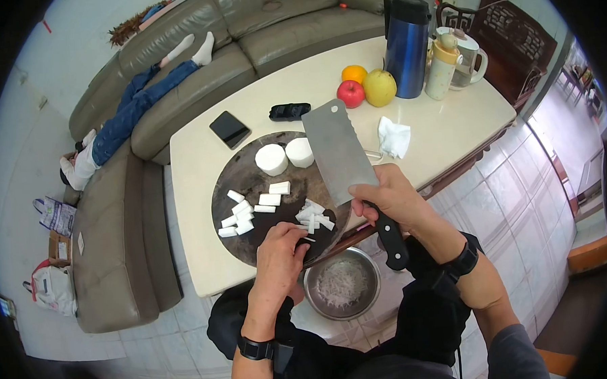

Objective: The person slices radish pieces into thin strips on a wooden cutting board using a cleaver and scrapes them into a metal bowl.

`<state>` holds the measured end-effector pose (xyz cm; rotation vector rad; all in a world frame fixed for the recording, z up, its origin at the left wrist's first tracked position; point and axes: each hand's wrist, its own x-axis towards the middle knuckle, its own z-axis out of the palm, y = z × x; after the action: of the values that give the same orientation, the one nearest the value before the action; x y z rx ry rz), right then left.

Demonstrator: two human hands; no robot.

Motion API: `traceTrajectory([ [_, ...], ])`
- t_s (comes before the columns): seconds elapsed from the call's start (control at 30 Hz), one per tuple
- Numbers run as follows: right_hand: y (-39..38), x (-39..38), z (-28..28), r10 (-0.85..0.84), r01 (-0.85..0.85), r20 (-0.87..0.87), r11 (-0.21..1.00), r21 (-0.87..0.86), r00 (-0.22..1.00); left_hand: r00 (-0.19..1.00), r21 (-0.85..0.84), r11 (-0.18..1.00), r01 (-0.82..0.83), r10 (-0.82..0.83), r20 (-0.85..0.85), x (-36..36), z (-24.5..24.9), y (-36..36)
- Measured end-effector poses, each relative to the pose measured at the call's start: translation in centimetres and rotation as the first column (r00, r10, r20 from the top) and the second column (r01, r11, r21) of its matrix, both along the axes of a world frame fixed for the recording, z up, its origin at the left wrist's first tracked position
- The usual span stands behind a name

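Cleaver (339, 147): broad grey blade, hole near far corner, black riveted handle; held tilted, blade partly over right side of round chopping board (238, 175), dark brown, stained. White rounds (271, 160), two, thick, side by side at board's far part. White blocks (242, 214), cut, loosely scattered left to centre. Thin white slices (311, 213) heaped, overlapping, near right edge. Metal bowl (309, 294): round, below board's near edge, white shreds (341, 283) inside.

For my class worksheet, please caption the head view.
Right hand holding a cleaver, left hand beside cut white pieces on a round board.
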<state>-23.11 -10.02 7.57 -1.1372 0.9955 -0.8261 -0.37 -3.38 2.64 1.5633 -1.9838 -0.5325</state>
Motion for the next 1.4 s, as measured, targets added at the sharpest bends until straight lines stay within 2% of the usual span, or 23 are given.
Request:
traceTrajectory([
  [0.07,0.1,-0.2,0.2,0.029,-0.031,-0.053,0.999,-0.041,0.998,0.996,-0.063,0.997,0.047,-0.042,0.082,0.0,-0.3,-0.1],
  [0.17,0.7,-0.4,0.3,0.071,-0.086,-0.152,0.991,-0.098,0.986,0.991,-0.048,0.996,0.073,-0.067,0.115,0.0,-0.2,0.1],
  [0.2,1.1,-0.4,0.7,0.07,-0.085,-0.151,0.992,-0.093,0.986,0.991,-0.043,0.996,0.075,-0.07,0.115,0.0,-0.2,0.3],
  [0.27,1.9,-0.6,1.5,0.17,-0.206,-0.303,0.975,-0.089,0.938,0.971,-0.141,0.981,0.137,-0.105,0.213,0.1,-0.2,0.9],
  [0.3,2.2,-0.6,1.1,0.168,-0.202,-0.302,0.976,-0.084,0.938,0.971,-0.136,0.981,0.141,-0.11,0.213,0.1,-0.1,1.3],
  [0.37,3.2,-0.6,0.1,0.106,-0.277,-0.484,0.914,-0.297,0.869,0.96,-0.204,0.962,0.184,-0.132,0.245,0.1,0.0,2.3],
  [0.4,3.7,-0.5,0.0,0.108,-0.274,-0.482,0.917,-0.289,0.87,0.96,-0.194,0.963,0.187,-0.137,0.245,0.2,-0.3,2.6],
  [0.47,4.7,-0.5,0.6,0.116,-0.378,-0.574,0.853,-0.36,0.81,0.951,-0.281,0.934,0.22,-0.141,0.274,0.4,-0.9,3.1],
  [0.67,5.8,-0.8,0.0,0.221,-0.525,-0.666,0.798,-0.296,0.712,0.948,-0.339,0.913,0.224,-0.124,0.293,0.8,-2.6,3.9],
  [0.8,6.3,-0.8,-0.3,0.251,-0.599,-0.733,0.758,-0.257,0.632,0.965,-0.326,0.927,0.184,-0.107,0.241,0.5,-2.4,4.0],
  [0.9,6.4,-1.0,-0.1,0.289,-0.644,-0.74,0.724,-0.246,0.607,0.96,-0.293,0.94,0.175,-0.096,0.264,0.4,-2.2,4.0],
  [1.23,6.0,-1.9,0.8,0.325,-0.724,-0.773,0.648,-0.237,0.545,0.957,-0.288,0.942,0.175,-0.094,0.274,0.6,-2.6,3.8],
  [1.4,5.6,-2.2,1.2,0.35,-0.781,-0.81,0.593,-0.197,0.47,0.962,-0.293,0.943,0.159,-0.081,0.26,0.5,-2.8,3.7],
])
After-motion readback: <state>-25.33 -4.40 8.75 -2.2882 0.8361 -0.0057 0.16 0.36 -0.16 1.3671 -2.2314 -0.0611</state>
